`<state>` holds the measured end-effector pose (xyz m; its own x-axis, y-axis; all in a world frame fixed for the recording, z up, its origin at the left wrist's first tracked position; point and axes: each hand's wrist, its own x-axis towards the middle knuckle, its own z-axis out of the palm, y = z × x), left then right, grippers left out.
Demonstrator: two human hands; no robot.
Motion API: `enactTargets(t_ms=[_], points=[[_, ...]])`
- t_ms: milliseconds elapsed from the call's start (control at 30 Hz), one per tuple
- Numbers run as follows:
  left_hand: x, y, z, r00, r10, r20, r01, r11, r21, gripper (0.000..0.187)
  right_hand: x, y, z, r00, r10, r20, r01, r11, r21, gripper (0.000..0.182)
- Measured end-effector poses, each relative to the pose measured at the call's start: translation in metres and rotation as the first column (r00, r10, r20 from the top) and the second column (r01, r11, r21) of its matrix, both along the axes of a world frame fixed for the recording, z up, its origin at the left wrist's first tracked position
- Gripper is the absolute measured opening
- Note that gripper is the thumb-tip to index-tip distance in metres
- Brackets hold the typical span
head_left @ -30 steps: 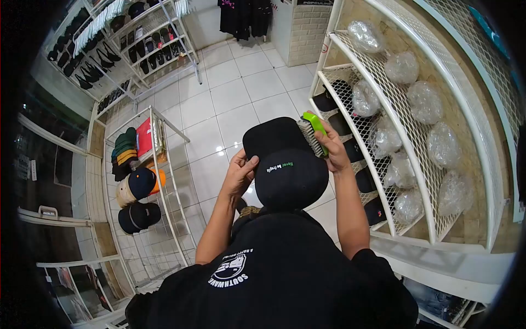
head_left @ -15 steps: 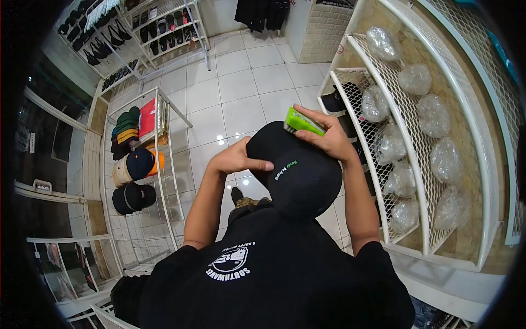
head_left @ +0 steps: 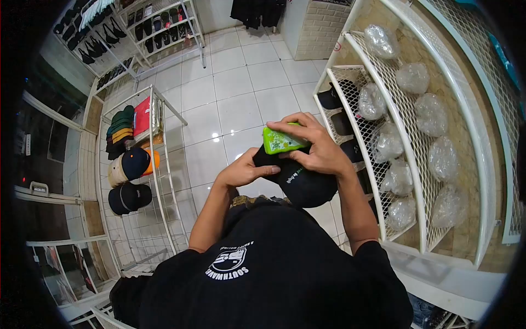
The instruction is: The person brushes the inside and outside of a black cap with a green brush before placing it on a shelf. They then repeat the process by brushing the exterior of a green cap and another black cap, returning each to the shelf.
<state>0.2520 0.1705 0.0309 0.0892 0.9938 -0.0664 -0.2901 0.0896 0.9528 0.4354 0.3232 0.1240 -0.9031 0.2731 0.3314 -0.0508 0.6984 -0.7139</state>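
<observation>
A black cap (head_left: pixel 308 186) with small green and white lettering is in front of my torso. My left hand (head_left: pixel 245 169) grips its left side, the thumb lying over the front and the fingers behind. In my right hand (head_left: pixel 316 143) is a bright green brush (head_left: pixel 284 141), its patterned back turned up toward me. The fingers stretch along the brush's top edge and the thumb presses under it. The brush lies over the upper part of the cap, and its bristles are hidden.
On my right, a white mesh rack (head_left: pixel 402 137) holds several clear plastic-wrapped bundles (head_left: pixel 432 115), with dark caps on its lower shelf. A white wire rack (head_left: pixel 156 164) on my left carries caps (head_left: pixel 130 198) and a red package (head_left: pixel 141 115). Shoe shelves stand at the back beyond the tiled floor.
My right hand has moved the brush left and down over the cap, turning its back toward me. The cap has tilted, showing less of its crown.
</observation>
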Motion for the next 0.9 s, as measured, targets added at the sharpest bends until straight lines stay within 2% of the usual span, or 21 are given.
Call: enactTargets(t_ms=[33,133,167,233,267,300,367,433,467,500,600,633,700,767,833,900], points=[[-0.001,-0.002,0.003,1.0,-0.005,0.0,0.005,1.0,0.0,0.034,0.0,0.004,-0.002,1.0,0.002,-0.015,-0.002,1.0,0.023,0.071],[-0.005,-0.012,0.016,1.0,0.025,-0.019,-0.024,1.0,0.011,0.032,0.019,0.029,-0.016,0.995,-0.093,0.039,0.1,0.957,-0.271,0.069],[-0.006,-0.01,0.01,0.999,0.03,-0.019,-0.03,0.999,0.018,0.032,0.019,0.031,-0.019,0.995,-0.088,0.039,0.095,0.96,-0.265,0.069],[-0.004,-0.009,-0.002,0.997,0.008,-0.079,-0.006,1.0,0.021,0.032,0.019,0.016,-0.017,0.993,-0.103,0.053,0.109,0.988,-0.109,0.067],[0.003,-0.006,-0.001,0.999,0.033,0.025,-0.033,0.999,-0.017,0.03,0.016,0.003,-0.013,0.993,-0.108,0.042,0.108,0.994,-0.006,0.067],[0.002,-0.002,-0.005,0.999,0.011,-0.053,-0.009,0.999,0.032,0.03,0.012,-0.007,-0.008,0.997,-0.021,0.07,0.024,0.999,-0.042,0.068],[-0.002,-0.004,-0.003,0.996,0.012,-0.091,-0.008,0.999,0.041,0.03,0.014,-0.003,-0.005,0.999,0.02,0.036,-0.018,0.998,-0.056,0.066],[-0.004,-0.012,0.006,0.996,-0.005,-0.092,0.009,0.999,0.051,0.031,0.025,0.022,-0.02,0.994,-0.109,-0.005,0.106,0.971,-0.213,0.067],[-0.004,-0.014,0.008,0.996,-0.017,-0.088,0.023,0.998,0.06,0.031,0.034,0.031,-0.022,0.984,-0.155,0.084,0.173,0.94,-0.294,0.066],[-0.004,-0.013,0.007,0.996,-0.013,-0.089,0.019,0.998,0.065,0.031,0.033,0.03,-0.02,0.985,-0.151,0.082,0.169,0.942,-0.29,0.066],[0.002,-0.012,0.001,0.997,-0.027,-0.069,0.031,0.998,0.047,0.03,0.029,0.003,-0.013,0.993,-0.113,0.025,0.115,0.992,-0.052,0.066],[0.003,-0.013,0.006,0.997,-0.021,-0.07,0.025,0.998,0.054,0.029,0.025,-0.004,-0.008,0.998,-0.055,0.036,0.058,0.994,-0.087,0.068],[0.0,-0.017,0.014,0.997,-0.008,-0.078,0.013,0.998,0.068,0.028,0.033,0.011,-0.02,0.997,-0.077,-0.004,0.075,0.983,-0.166,0.068],[0.0,-0.021,0.013,0.994,-0.016,-0.106,0.021,0.999,0.046,0.027,0.042,0.027,-0.027,0.987,-0.146,0.074,0.161,0.944,-0.289,0.069],[0.004,-0.019,0.007,0.996,0.023,-0.081,-0.017,0.996,0.082,0.025,0.039,0.02,-0.025,0.986,-0.162,0.033,0.166,0.97,-0.175,0.069],[0.009,-0.015,0.002,0.994,0.022,-0.111,-0.013,0.997,0.08,0.025,0.03,-0.004,-0.013,0.997,-0.081,0.003,0.081,0.997,0.004,0.068]])
